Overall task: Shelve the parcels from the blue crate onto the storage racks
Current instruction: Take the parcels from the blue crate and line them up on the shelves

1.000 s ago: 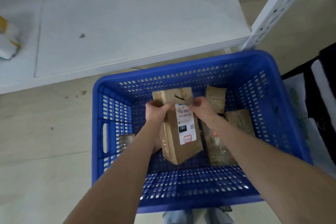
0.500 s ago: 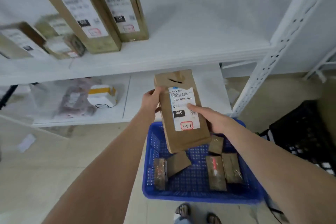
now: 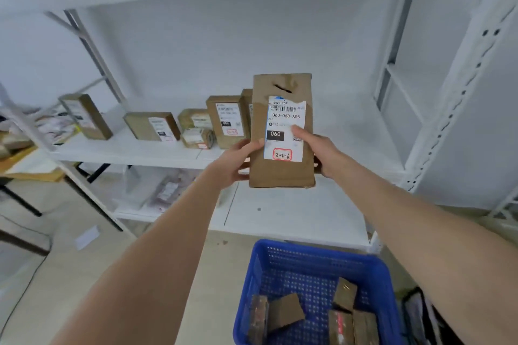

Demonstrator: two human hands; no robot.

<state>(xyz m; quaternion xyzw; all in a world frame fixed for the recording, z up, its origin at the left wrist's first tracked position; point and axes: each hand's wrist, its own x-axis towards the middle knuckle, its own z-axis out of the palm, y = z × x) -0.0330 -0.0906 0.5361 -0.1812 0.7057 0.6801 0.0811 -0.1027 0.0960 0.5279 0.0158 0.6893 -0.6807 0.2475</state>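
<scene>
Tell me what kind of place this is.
Probably a parcel storeroom or sorting depot: white storage racks lined with labelled boxes, a blue crate of more parcels on the floor, and a held parcel bearing a barcode label.

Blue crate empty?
No, several brown parcels lie in the blue crate, apart from the labelled parcel held by the left hand and the right hand.

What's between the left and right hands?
The brown parcel, upright, gripped at its sides by the left hand and right hand. Shown in the head view.
</scene>
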